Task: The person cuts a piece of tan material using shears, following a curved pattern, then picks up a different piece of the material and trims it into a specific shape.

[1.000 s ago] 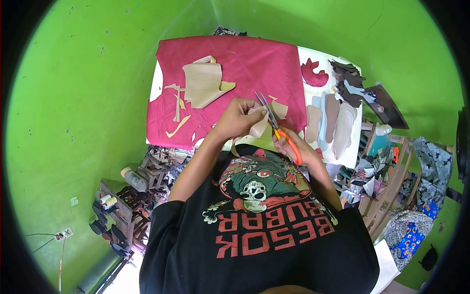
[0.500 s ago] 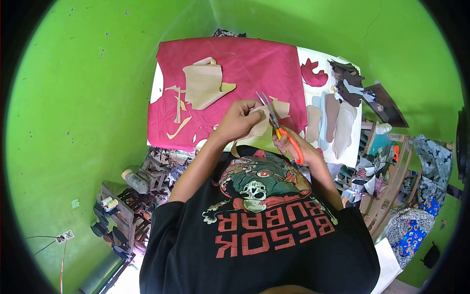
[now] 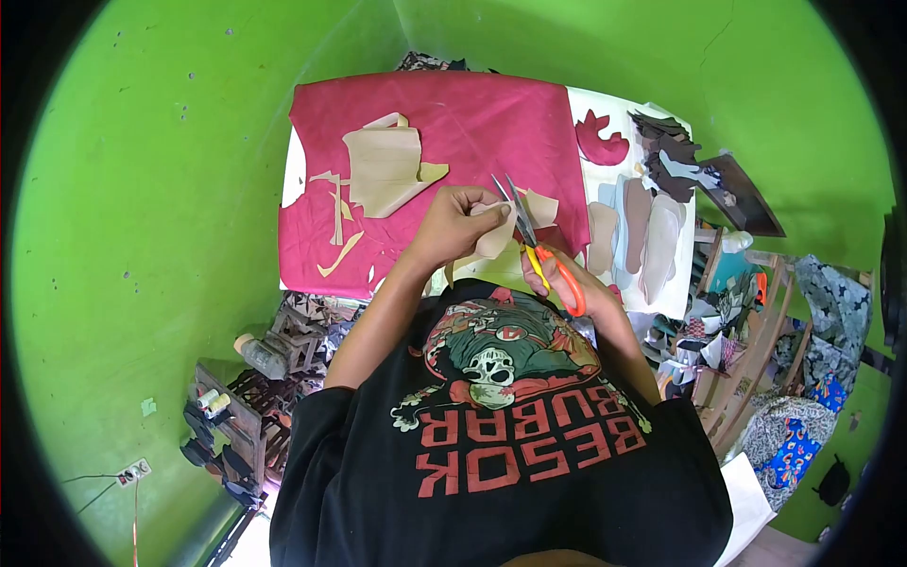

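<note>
Pinched between the thumb and fingers of my left hand (image 3: 455, 227) is a small tan piece of sheet material (image 3: 495, 242), its lower part hanging free. My right hand (image 3: 578, 276) grips a pair of scissors (image 3: 526, 223) with orange and yellow handles. Their blades are a little apart, pointing away from me, right beside the tan piece's right edge. Beyond the hands, a large red sheet (image 3: 491, 123) covers much of the table. On it rest a bigger tan sheet (image 3: 385, 168), narrow tan offcuts (image 3: 342, 255) and another tan scrap (image 3: 540, 208).
On the table's right side lie several sole-shaped pieces (image 3: 635, 227), a red cut piece (image 3: 600, 140) and a pile of dark pieces (image 3: 661, 132). A wooden rack (image 3: 751, 354) with scraps stands at the right. Low on the left is a small table (image 3: 231, 416) with bottles.
The tan piece has turned in my left hand and shows more of its face below the fingers. The scissors stay beside it. The whole view has shifted slightly.
</note>
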{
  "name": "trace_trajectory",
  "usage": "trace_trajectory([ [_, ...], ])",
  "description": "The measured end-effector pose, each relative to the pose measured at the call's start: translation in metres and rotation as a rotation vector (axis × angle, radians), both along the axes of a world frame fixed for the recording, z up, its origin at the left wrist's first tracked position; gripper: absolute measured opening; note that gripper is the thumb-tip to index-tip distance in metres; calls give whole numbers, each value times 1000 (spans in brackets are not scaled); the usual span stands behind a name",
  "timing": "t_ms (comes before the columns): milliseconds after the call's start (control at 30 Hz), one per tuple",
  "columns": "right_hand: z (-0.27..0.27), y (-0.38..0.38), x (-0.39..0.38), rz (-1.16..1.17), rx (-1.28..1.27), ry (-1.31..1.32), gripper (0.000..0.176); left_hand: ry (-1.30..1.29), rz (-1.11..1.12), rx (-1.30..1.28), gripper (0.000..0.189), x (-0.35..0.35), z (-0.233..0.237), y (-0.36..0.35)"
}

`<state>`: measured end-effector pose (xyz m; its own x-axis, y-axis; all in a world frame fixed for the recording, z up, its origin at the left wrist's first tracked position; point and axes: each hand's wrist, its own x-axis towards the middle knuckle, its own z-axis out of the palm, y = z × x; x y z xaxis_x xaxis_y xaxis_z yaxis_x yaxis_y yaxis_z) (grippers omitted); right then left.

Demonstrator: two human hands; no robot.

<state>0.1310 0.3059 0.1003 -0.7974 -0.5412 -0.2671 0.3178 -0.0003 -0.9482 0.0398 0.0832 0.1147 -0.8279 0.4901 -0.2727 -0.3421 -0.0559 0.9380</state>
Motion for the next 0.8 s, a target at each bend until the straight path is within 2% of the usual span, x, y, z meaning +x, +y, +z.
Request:
trace_trajectory([
  [133, 0, 3, -3, 20, 31, -50, 76, -6, -2, -31, 16, -9, -7, 5],
  [200, 1, 4, -5, 46, 116, -54, 88, -14, -2, -32, 16, -12, -7, 5],
  [300, 6, -1, -9, 3, 180, -55, 90, -23, -21, -41, 16, -16, -3, 3],
  [333, 5, -1, -10, 0, 178, -55, 90, -12, -40, -44, 15, -19, -1, 2],
  [400, 0, -3, -10, -6, 99, 17, 73, -5, -57, -50, 15, -21, 1, 1],
  [533, -7, -4, -12, 26, 20, -21, 78, 8, -72, -44, 15, -20, -1, 1],
  [600, -6, -7, -10, -48, -8, -27, 79, -14, -72, -22, 15, -19, -2, 4],
  [700, -16, -2, -12, -4, -40, -48, 79, 7, -7, -12, 15, -16, 1, 6],
  [800, -17, 5, -16, 2, 24, 28, 80, -5, -44, -47, 16, -15, -5, 6],
])
